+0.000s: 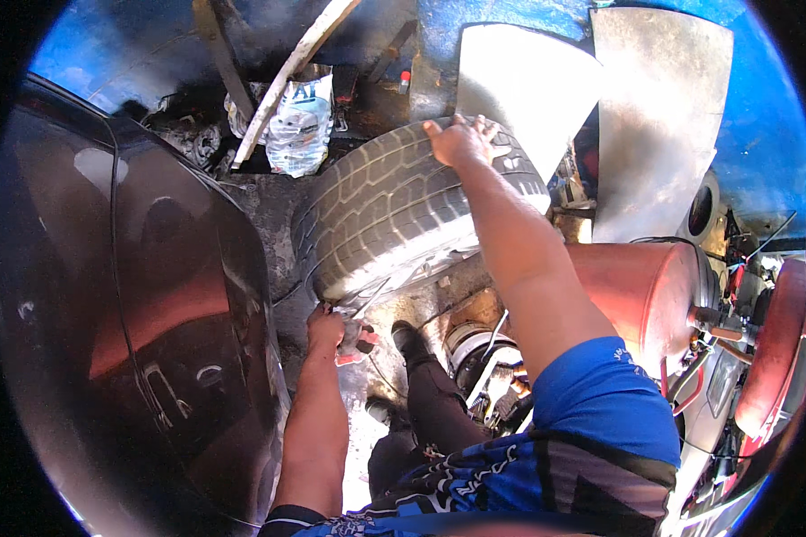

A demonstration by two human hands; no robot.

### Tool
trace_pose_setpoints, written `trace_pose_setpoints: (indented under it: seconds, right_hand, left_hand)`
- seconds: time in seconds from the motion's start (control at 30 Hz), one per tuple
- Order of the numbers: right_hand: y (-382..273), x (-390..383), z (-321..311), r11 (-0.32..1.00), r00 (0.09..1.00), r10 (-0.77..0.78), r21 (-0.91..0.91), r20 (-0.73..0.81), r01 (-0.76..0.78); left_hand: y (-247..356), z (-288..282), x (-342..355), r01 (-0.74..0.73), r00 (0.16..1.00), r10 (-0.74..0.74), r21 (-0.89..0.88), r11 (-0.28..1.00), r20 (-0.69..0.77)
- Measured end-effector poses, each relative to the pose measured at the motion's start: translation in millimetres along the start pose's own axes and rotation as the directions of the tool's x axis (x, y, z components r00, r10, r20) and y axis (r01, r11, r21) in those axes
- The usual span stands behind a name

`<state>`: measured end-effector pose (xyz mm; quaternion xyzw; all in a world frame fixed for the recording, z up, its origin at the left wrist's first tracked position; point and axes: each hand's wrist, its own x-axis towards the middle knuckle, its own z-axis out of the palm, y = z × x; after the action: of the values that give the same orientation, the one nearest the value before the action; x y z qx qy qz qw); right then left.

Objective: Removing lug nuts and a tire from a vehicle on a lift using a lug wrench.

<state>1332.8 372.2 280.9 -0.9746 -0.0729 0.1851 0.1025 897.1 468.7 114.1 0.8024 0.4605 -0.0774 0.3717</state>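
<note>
A wide car wheel with a black tyre point(394, 192) stands on the floor ahead of me, its tread facing up and toward me. Part of its rim shows along the near side in bright sunlight. My right hand point(461, 143) is on top of the tread, thumb spread from the fingers, which curl over the far side. Down at the tyre's near left edge, my left hand point(325, 329) is closed on the rubber, its fingertips partly hidden. A small red and grey object point(356, 344) shows beside that hand; whether the hand touches it, I cannot tell.
A dark glossy car body point(152, 295) fills the left side. To the right lie a red tank point(631, 291) and machine parts. Curved metal panels point(658, 107) lean at the back by a white plastic bag point(300, 130) and a wooden strip point(287, 76). My shoe point(409, 340) is near the wheel.
</note>
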Motion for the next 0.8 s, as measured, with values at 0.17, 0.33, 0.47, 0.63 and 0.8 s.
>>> trace_pose_setpoints:
  seconds: [0.17, 0.33, 0.47, 0.63, 0.8]
  right_hand:
    - [34.8, 60.2, -8.3, 0.998, 0.998, 0.041, -0.04, -0.037, -0.043]
    - [69.3, 51.9, -26.0, 0.97, 0.873, -0.205, 0.026, -0.442, 0.241]
    - [95.6, 32.8, -14.1, 0.86, 0.866, -0.5, -0.125, -0.01, 0.495]
    - [109.3, 94.5, -12.0, 0.909, 0.908, -0.413, 0.02, -0.068, 0.416]
    - [107.2, 129.5, -17.2, 0.978, 0.976, -0.208, -0.012, -0.061, 0.208]
  left_hand:
    - [75.0, -28.4, 11.6, -0.189, 0.982, 0.16, 0.436, 0.88, 0.102]
    - [99.4, -28.4, 20.7, 0.021, 1.0, -0.022, 0.066, 0.998, 0.009]
    - [71.7, -4.1, -1.0, 0.208, 0.955, -0.222, 0.093, 0.974, 0.194]
    - [1.3, 24.2, -61.3, 0.233, 0.945, -0.241, 0.066, 0.97, 0.22]
    - [-62.5, 32.6, -113.2, 0.234, 0.927, -0.216, -0.023, 0.972, 0.307]
